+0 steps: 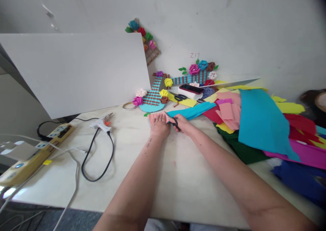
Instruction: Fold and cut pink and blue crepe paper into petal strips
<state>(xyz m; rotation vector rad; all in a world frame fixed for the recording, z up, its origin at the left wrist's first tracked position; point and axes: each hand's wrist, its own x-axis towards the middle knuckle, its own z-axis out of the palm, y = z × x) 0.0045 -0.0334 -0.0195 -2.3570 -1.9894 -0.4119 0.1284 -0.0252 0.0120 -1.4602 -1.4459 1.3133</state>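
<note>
My left hand (pixel 159 124) lies flat, fingers stretched out, on a small piece of salmon-pink crepe paper (pixel 153 115) at the middle of the table. Just to its right, my right hand (pixel 182 123) is closed around the handles of dark scissors (pixel 175 122), whose blades point left toward the pink piece. Whether the blades are cutting into it cannot be made out. Behind my hands stretches a long folded strip of turquoise paper (pixel 192 111). Part of the pink piece is hidden under my left hand.
A white glue gun (pixel 103 124) with a looped black cord and a yellow power strip (pixel 38 153) lie left. Behind stand flower-trimmed craft pieces (pixel 154 95), a phone (pixel 191 88) on a white box and second scissors (pixel 179 96). Coloured paper sheets (pixel 265 122) pile up right.
</note>
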